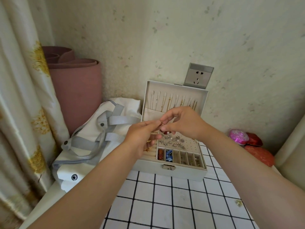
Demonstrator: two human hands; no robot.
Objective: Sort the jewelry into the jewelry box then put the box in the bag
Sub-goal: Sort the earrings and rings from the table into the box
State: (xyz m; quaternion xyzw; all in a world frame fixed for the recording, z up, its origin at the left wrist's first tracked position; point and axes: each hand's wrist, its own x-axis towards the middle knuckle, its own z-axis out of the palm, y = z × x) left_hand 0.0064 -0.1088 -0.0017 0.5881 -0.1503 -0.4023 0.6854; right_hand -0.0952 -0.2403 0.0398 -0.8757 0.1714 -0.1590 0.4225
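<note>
The pale jewelry box stands open on the checked cloth, lid upright with thin chains hanging inside it. Its tray holds stud earrings, a red piece, a blue piece and small hooks in narrow slots. Above the tray my left hand and my right hand meet, both pinching a small gold piece of jewelry between their fingertips. A white bag with grey straps lies slumped just left of the box. One small gold piece lies loose on the cloth at the right.
A rolled pink mat leans in the back left corner beside a curtain. Pink and red foil-wrapped things sit at the back right. A wall socket is behind the box lid. The black-and-white checked cloth covers the table front.
</note>
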